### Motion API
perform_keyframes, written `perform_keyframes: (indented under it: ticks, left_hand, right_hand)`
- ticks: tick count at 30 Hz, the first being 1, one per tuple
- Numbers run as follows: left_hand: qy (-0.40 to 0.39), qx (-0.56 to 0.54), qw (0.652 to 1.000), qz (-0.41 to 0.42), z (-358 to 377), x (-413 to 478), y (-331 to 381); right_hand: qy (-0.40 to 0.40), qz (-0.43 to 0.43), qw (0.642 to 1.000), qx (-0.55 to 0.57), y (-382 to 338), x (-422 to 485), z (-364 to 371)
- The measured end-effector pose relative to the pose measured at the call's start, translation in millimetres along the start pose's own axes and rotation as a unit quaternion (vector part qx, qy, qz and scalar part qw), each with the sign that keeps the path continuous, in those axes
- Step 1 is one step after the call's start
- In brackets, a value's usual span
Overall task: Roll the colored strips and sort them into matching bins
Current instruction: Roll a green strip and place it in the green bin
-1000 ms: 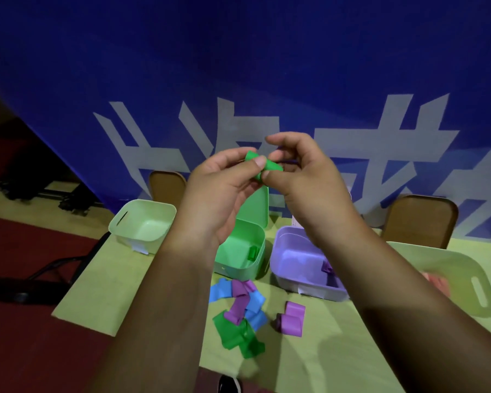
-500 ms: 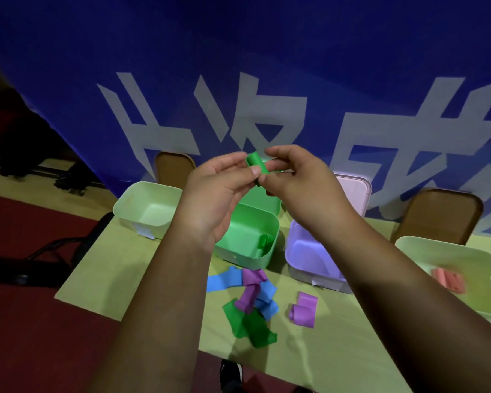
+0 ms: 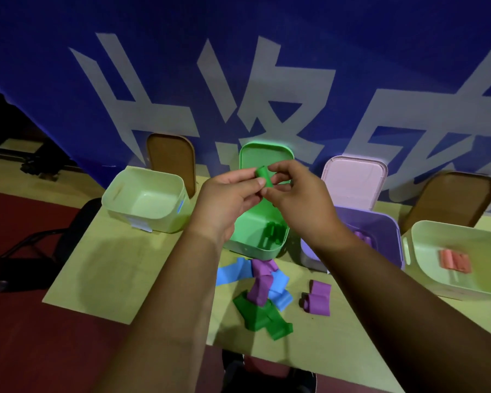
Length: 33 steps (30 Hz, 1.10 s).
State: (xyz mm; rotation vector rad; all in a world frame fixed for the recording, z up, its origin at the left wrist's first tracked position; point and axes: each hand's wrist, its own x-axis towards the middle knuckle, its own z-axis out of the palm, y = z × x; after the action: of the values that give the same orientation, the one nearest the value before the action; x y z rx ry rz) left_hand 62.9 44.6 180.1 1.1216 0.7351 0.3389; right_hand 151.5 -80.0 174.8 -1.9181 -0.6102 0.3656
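Both hands pinch one rolled green strip [image 3: 263,177] in the air above the green bin [image 3: 255,246]. My left hand [image 3: 227,199] grips it from the left, my right hand [image 3: 298,197] from the right. Green rolls lie inside the green bin. Beside it to the right, the purple bin [image 3: 386,225] holds purple rolls. On the table in front of the bins lies a loose pile of blue strips [image 3: 233,275], purple strips [image 3: 262,285] and green strips [image 3: 262,316]. A separate purple strip [image 3: 318,297] lies to the right of the pile.
A pale green bin [image 3: 145,199] stands at the back left of the table [image 3: 116,276]. Another pale bin [image 3: 462,259] at the right holds pink rolls [image 3: 454,259]. Lids lean against the blue banner behind the bins. The table's front edge is close; dark red floor lies to the left.
The hands with the green roll have come lower in the picture and now sit right over the green bin. The view has tilted down, showing more of the table.
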Motion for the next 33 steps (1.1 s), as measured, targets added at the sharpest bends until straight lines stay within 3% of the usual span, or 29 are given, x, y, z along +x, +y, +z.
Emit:
perform_keyframes:
  ticks: [7,11,14,19,24,33]
  left_hand:
    - [0.003,0.085,0.995,-0.054,-18.8,46.1,-33.4]
    - [0.017,0.129,0.988,-0.082,-28.1,80.1,-60.6]
    - [0.024,0.182,0.978,-0.098,-33.9,109.6,-85.7]
    - [0.020,0.284,0.952,-0.116,-35.4,150.3,-131.1]
    - [0.009,0.420,0.901,-0.105,-31.7,181.8,-164.4]
    - [0.054,0.489,0.862,-0.124,-31.8,216.5,-206.0]
  right_hand:
    - [0.008,0.080,0.997,-0.012,44.7,13.9,39.1]
    - [-0.057,0.130,0.988,-0.056,77.7,21.2,49.1]
    - [-0.017,0.123,0.984,-0.128,109.5,22.0,52.9]
    - [-0.017,0.229,0.964,-0.138,139.3,34.7,56.1]
    - [-0.020,0.239,0.957,-0.161,152.2,42.1,61.5]
    - [-0.009,0.223,0.959,-0.178,163.4,45.6,63.0]
